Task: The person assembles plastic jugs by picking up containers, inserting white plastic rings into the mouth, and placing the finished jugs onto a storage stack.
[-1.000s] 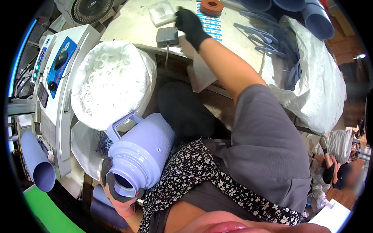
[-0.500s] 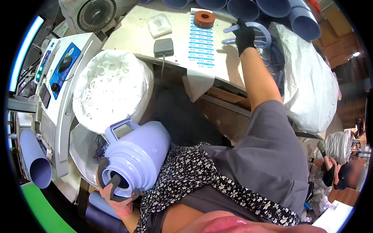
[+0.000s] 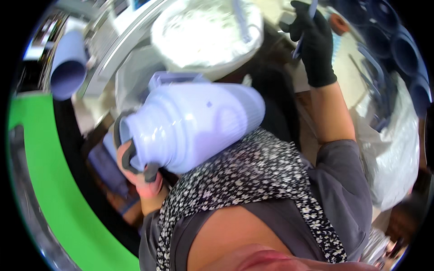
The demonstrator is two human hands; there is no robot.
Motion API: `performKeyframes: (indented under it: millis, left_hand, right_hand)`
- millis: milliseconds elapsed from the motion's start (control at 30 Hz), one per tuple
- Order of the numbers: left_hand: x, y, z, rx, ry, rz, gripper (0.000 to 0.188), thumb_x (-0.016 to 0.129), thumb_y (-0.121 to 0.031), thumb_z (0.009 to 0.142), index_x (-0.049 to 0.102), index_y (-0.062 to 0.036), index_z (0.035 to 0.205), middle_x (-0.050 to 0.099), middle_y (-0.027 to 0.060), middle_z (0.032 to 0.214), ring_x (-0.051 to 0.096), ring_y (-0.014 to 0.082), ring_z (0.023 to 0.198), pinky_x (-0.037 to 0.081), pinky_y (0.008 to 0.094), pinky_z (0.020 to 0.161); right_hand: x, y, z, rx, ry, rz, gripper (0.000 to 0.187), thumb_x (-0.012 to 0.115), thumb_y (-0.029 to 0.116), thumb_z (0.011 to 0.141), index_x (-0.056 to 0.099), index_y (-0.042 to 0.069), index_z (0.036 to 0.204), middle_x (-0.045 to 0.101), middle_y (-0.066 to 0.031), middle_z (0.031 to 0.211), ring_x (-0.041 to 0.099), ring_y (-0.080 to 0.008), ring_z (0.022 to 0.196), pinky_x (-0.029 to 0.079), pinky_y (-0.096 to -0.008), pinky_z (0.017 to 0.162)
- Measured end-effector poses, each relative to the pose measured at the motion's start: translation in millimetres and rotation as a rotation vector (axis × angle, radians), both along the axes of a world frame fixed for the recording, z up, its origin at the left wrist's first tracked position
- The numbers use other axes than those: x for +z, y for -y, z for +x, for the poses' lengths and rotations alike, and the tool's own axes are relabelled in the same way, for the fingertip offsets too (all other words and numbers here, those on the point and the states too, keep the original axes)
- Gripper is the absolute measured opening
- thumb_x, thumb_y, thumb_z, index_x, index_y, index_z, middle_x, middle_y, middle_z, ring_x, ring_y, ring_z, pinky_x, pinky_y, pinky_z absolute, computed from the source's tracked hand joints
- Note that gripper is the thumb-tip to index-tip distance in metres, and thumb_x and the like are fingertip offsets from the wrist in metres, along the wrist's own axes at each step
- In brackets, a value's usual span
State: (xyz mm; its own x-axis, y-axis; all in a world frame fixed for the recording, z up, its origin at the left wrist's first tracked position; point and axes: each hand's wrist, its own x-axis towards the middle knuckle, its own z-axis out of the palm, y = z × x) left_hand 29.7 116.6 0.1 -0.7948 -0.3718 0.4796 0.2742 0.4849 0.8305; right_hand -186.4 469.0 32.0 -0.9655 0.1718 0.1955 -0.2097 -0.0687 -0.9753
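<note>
A lavender vacuum flask body [image 3: 194,122] lies on its side across my lap, its open mouth facing left and its side handle [image 3: 174,77] away from me. My left hand [image 3: 140,169], in a pink glove with grey fingertips, grips the mouth rim, some fingers hooked inside. Raised at the upper right, my right hand [image 3: 316,49] in a black glove is closed on a lavender plastic handle [image 3: 313,9], which runs out of the top of the picture. Another lavender strip [image 3: 242,22] shows over the white bag; whether it is the same piece I cannot tell.
Ahead stands a white-lined bag [image 3: 199,40] of white rings. At right, more lavender handles [image 3: 382,90] lie by a white plastic sack [image 3: 391,149], with flask bodies [image 3: 404,49] beyond. A lavender tube [image 3: 68,67] and a green surface [image 3: 54,180] are at left.
My right hand has lifted a handle off the table and brought it toward the ring bag. The view has swung left; my left hand still holds the flask, which now lies more level.
</note>
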Motion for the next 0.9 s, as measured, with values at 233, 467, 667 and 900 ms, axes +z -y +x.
performKeyframes:
  millis: [233,467,667,900]
  left_hand:
    - [1,-17,24,0.109,-0.031,0.112,0.063,0.081,-0.034,0.065,0.055,-0.0051,0.114,0.051,0.0186,0.124,0.051,0.0351,0.116,0.041,0.0475,0.098]
    - [5,-28,19,0.203,0.016,0.119,0.082,0.088,-0.035,0.057,0.049,-0.0038,0.122,0.054,0.0157,0.118,0.052,0.0334,0.11,0.042,0.0475,0.096]
    - [2,-18,15,-0.021,-0.026,-0.083,0.077,0.086,-0.04,0.06,0.051,-0.0077,0.12,0.052,0.018,0.123,0.05,0.0356,0.115,0.043,0.0492,0.096]
    - [22,-28,-1,-0.28,-0.016,-0.425,0.071,0.083,-0.047,0.063,0.054,-0.0123,0.117,0.05,0.0207,0.127,0.048,0.0381,0.12,0.043,0.0512,0.096]
  right_hand:
    - [-20,137,66,0.681,0.349,-0.973,0.017,0.049,0.02,0.096,0.058,0.006,0.094,0.033,0.0057,0.056,0.038,-0.0065,0.049,0.05,-0.027,0.073]
    - [-34,141,70,0.705,0.454,-0.796,0.035,0.052,0.026,0.097,0.047,0.0,0.119,0.038,0.0038,0.063,0.043,-0.0052,0.055,0.05,-0.026,0.084]
    - [-11,128,82,0.667,0.377,-0.156,0.026,0.053,0.027,0.093,0.058,0.002,0.096,0.05,-0.001,0.067,0.048,-0.0073,0.059,0.046,-0.0262,0.068]
    - [-30,129,86,0.638,-0.237,0.314,0.022,0.058,0.016,0.088,0.061,0.003,0.106,0.053,-0.0144,0.109,0.057,-0.0209,0.101,0.049,-0.0322,0.084]
